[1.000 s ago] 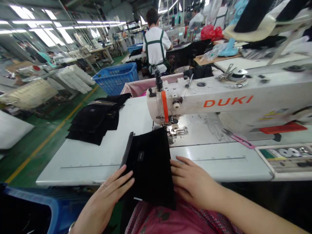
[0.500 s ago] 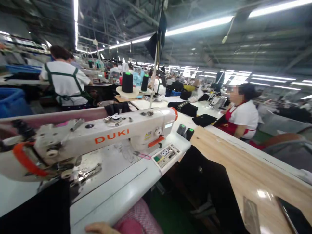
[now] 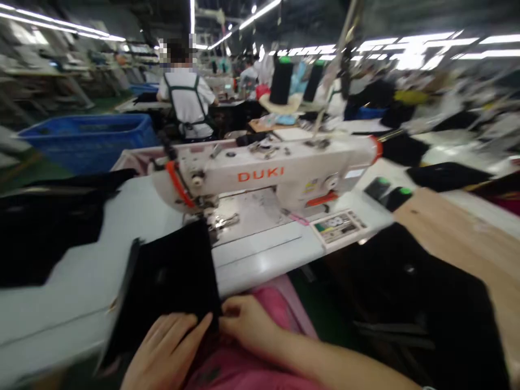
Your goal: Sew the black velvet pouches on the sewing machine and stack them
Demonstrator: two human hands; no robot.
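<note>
White sewing machine (image 3: 276,176) centre; blue crate (image 3: 89,141) far left; thread cones (image 3: 281,81) behind; wooden table (image 3: 447,227) right; person (image 3: 187,100) far.

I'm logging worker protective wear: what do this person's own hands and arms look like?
Both the left hand and right hand are bare, no gloves. The right forearm is bare too, with no sleeve on it. Blur hides any ring or markings.

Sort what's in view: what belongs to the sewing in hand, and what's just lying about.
In hand: flat black fabric piece, touched by the left hand and right hand; white DUKI sewing machine.
Lying about: pile of black fabric pieces on the left; blue plastic crate; tall black thread cones; pale wooden side table.
</note>
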